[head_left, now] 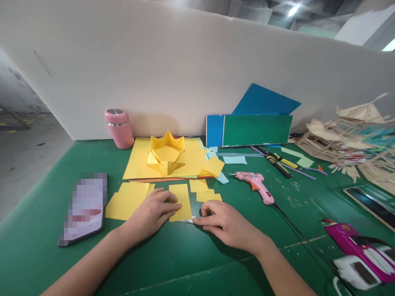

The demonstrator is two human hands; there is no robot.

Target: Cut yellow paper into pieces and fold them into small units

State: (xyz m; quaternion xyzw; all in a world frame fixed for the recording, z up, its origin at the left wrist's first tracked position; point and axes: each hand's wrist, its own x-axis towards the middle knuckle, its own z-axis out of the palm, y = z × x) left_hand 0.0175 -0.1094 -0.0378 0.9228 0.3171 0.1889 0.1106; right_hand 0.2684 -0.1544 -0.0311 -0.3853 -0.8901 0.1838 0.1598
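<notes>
A small yellow paper rectangle (182, 199) lies on the green tabletop in front of me. My left hand (159, 207) presses on its left side, fingers curled close together with the tips on the paper. At its lower right corner is my right hand (224, 222), fingers bent and closed, thumb and index tips at a thin silvery-white piece (188, 220). That piece runs along the paper's lower edge; its kind is unclear. More yellow paper pieces (129, 199) lie left of and behind the rectangle. Beyond them, a folded yellow paper crown shape (166, 154) sits on stacked yellow sheets (135, 164).
A phone (88, 205) lies at left and a pink flask (119, 129) stands behind. To the right are a pink glue gun (256, 185) with its black cord, pliers (276, 160), a magenta device (354, 246) and wooden stick models (333, 135). Blue and green boards (257, 130) lean against the white partition.
</notes>
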